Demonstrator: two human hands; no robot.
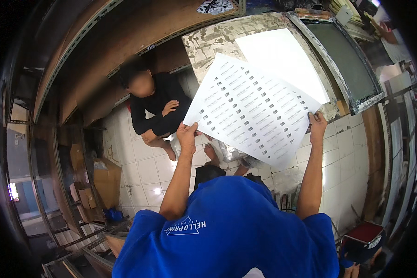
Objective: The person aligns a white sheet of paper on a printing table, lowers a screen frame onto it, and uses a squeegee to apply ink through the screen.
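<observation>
A large white sheet of paper (pixel 255 109), printed with rows of small grey and black marks, is stretched between my two hands. My left hand (pixel 188 134) pinches its left corner, and my right hand (pixel 317 124) grips the edge at the right. The sheet is tilted and its near corner hangs toward me. Behind it, a blank white sheet (pixel 278 53) lies on a stained worktable (pixel 208 46), partly covered by the printed one.
A framed printing screen (pixel 343 55) stands at the table's right. A person in black (pixel 160 104) squats at the left by long wooden shelves (pixel 139 37). Cardboard boxes (pixel 106 180) are at the lower left, and a red-topped stool (pixel 366 234) is at the lower right.
</observation>
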